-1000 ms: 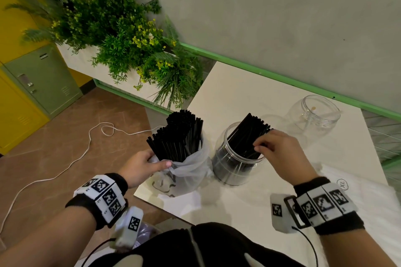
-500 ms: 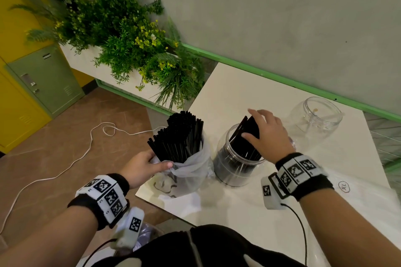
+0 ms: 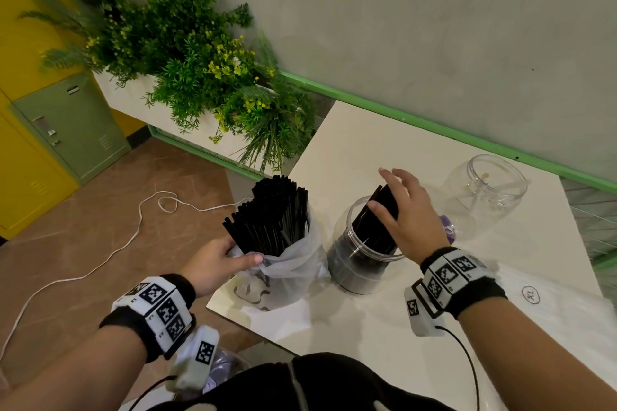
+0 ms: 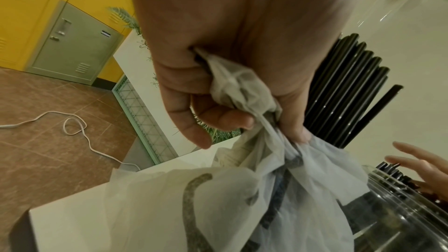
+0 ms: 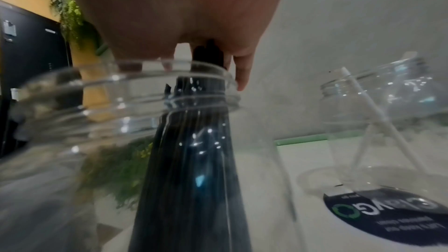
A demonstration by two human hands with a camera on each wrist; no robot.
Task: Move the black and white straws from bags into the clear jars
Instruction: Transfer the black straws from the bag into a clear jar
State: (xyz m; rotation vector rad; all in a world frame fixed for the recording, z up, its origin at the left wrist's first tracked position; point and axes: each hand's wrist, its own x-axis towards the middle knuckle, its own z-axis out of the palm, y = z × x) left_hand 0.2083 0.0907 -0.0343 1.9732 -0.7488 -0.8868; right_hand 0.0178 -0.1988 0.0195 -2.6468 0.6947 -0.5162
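Observation:
A thin white plastic bag (image 3: 287,274) stands near the table's left front corner with a bundle of black straws (image 3: 270,213) sticking up out of it. My left hand (image 3: 213,264) grips the bag's bunched rim (image 4: 242,91). Right of the bag stands a clear jar (image 3: 354,264) holding leaning black straws (image 3: 374,220). My right hand (image 3: 407,210) lies over their tops with its fingers spread and straight. From the right wrist, the straws (image 5: 189,160) rise through the jar's mouth to the palm (image 5: 181,16). A second clear jar (image 3: 484,190) at the back right holds a few white straws (image 5: 371,110).
A white bag marked XL (image 3: 531,294) lies at the table's right front. A small purple object (image 3: 447,230) sits between the jars. A planter with green plants (image 3: 200,70) borders the table's left. A white cable (image 3: 133,233) trails over the floor by yellow and green lockers (image 3: 70,123).
My right hand went from pinching the straw tops in the jar to lying spread flat over them, farther back. The left hand and the bag have stayed put.

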